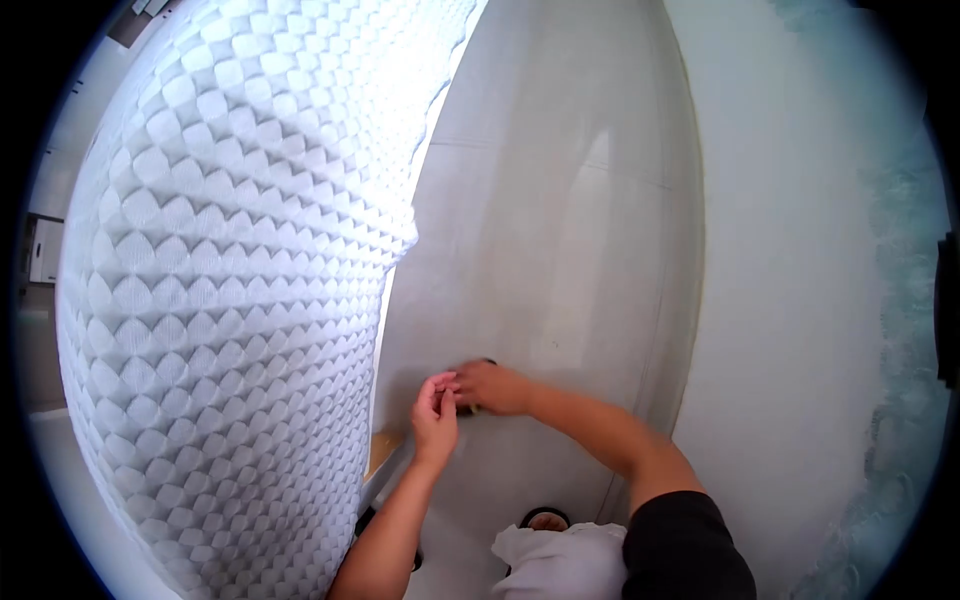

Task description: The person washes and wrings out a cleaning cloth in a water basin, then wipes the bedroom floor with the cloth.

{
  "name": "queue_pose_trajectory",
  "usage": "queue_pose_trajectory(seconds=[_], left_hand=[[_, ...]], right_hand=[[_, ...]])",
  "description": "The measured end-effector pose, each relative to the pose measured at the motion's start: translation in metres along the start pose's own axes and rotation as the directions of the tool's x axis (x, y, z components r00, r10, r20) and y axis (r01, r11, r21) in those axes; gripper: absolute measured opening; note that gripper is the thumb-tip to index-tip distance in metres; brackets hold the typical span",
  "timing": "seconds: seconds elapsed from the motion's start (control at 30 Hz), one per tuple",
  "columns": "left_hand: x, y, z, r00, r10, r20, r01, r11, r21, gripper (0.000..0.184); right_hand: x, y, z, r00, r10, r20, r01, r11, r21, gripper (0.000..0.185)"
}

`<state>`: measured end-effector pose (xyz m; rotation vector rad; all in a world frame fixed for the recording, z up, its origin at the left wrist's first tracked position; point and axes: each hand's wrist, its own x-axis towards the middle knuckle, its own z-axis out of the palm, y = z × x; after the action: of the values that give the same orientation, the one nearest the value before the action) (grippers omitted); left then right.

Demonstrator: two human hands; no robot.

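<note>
In the lower middle, my left hand point(434, 420) is raised with its fingers curled and pressed together. My right hand point(492, 388) reaches in from the right, and its fingertips meet those of the left. Whatever lies between the fingers is too small or hidden to make out. Just under the right hand, a small dark object point(467, 410) shows in part; I cannot tell its kind or whether it is held. Left of my hands stands a large white quilted cover point(230, 300), its surface puffed in a diamond pattern, apart from both hands.
Grey tiled floor point(540, 250) runs between the quilted cover and a pale wall point(780, 250) on the right. A yellowish wooden piece point(382, 452) shows beside the cover's lower edge. Below are my white clothing point(565, 565) and a foot in dark footwear point(546, 518).
</note>
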<state>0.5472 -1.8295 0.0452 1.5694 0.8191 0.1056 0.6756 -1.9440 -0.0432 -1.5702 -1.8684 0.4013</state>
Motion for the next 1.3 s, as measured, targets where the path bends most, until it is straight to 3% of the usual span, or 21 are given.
queue_pose_trajectory(seconds=[0.1,0.17,0.2,0.27,0.33,0.4,0.5,0.57,0.67,0.73,0.83,0.87,0.93,1.0,1.1,1.17,1.2,1.23,1.27,1.3], left_hand=[[0.006,-0.011,0.016,0.999,0.005,0.042,-0.004,1.000,-0.021,0.021],[0.008,-0.013,0.028,0.998,0.015,0.065,-0.013,0.999,-0.032,0.021],[0.007,-0.008,0.036,0.996,0.009,0.091,-0.007,1.000,-0.027,0.021],[0.005,0.004,0.049,0.991,-0.002,0.134,0.003,1.000,-0.006,0.021],[0.003,0.015,0.055,0.990,-0.014,0.138,0.016,1.000,-0.013,0.023],[0.005,0.019,0.058,0.990,-0.015,0.140,0.017,1.000,-0.011,0.023],[0.009,0.019,0.051,0.990,-0.015,0.143,0.014,1.000,0.006,0.023],[0.010,0.016,0.049,0.991,-0.031,0.127,0.033,0.999,-0.016,0.023],[0.009,0.003,0.049,0.989,-0.046,0.140,0.050,0.998,-0.026,0.022],[0.005,-0.008,0.049,0.989,-0.038,0.146,0.041,0.999,-0.020,0.022],[0.003,-0.012,0.050,0.988,-0.036,0.151,0.040,0.999,-0.021,0.022],[0.001,-0.013,0.050,0.988,-0.044,0.147,0.048,0.999,-0.022,0.022],[0.004,-0.013,0.047,0.991,-0.027,0.133,0.030,0.999,-0.023,0.021],[0.008,-0.009,0.046,0.994,-0.013,0.110,0.016,1.000,-0.026,0.021],[0.013,-0.005,0.039,0.998,-0.014,0.065,0.015,1.000,-0.019,0.021],[0.014,-0.003,0.035,0.999,-0.029,0.029,0.029,1.000,-0.008,0.022],[0.015,-0.002,0.035,0.999,-0.039,0.029,0.040,0.999,-0.014,0.022],[0.014,-0.002,0.034,0.998,-0.051,0.027,0.052,0.998,-0.021,0.023],[0.012,-0.003,0.032,0.998,-0.065,0.027,0.065,0.997,-0.028,0.023],[0.010,-0.007,0.031,0.998,-0.053,0.029,0.054,0.998,-0.032,0.023]], right_hand=[[-0.044,0.015,-0.033,0.998,0.024,-0.062,-0.028,0.996,-0.080,0.039],[-0.043,0.050,-0.066,0.944,0.310,-0.117,-0.325,0.933,-0.153,0.042],[-0.040,0.066,-0.083,0.902,0.361,-0.238,-0.422,0.853,-0.307,0.047],[-0.022,0.106,-0.107,0.771,0.523,-0.363,-0.637,0.631,-0.444,0.056],[-0.020,0.135,-0.136,0.714,0.557,-0.423,-0.696,0.497,-0.518,0.058],[-0.040,0.147,-0.155,0.629,0.587,-0.509,-0.777,0.455,-0.436,0.060],[-0.094,0.115,-0.151,0.379,0.682,-0.626,-0.899,0.433,-0.072,0.063],[-0.114,0.065,-0.125,0.331,0.631,-0.702,-0.885,0.465,0.000,0.065],[-0.121,-0.025,-0.045,0.505,0.635,-0.585,-0.769,0.639,0.029,0.067],[-0.107,-0.089,-0.017,0.639,0.670,-0.377,-0.711,0.702,0.041,0.065],[-0.113,-0.062,-0.022,0.771,0.564,-0.296,-0.600,0.799,-0.040,0.065],[-0.113,-0.036,-0.032,0.743,0.528,-0.411,-0.595,0.802,-0.045,0.067],[-0.105,0.021,-0.085,0.489,0.657,-0.573,-0.785,0.618,0.038,0.069],[-0.093,0.079,-0.122,0.321,0.616,-0.720,-0.876,0.481,0.021,0.070],[-0.063,0.100,-0.119,0.361,0.580,-0.730,-0.840,0.543,0.017,0.068],[-0.055,0.056,-0.090,0.518,0.564,-0.644,-0.714,0.699,0.038,0.064],[-0.057,0.026,-0.071,0.604,0.624,-0.496,-0.686,0.724,0.075,0.062],[-0.061,-0.006,-0.044,0.687,0.586,-0.428,-0.623,0.779,0.067,0.062],[-0.071,-0.040,-0.020,0.770,0.562,-0.304,-0.563,0.821,0.093,0.065],[-0.075,-0.074,-0.014,0.833,0.550,-0.069,-0.549,0.835,0.033,0.068]])
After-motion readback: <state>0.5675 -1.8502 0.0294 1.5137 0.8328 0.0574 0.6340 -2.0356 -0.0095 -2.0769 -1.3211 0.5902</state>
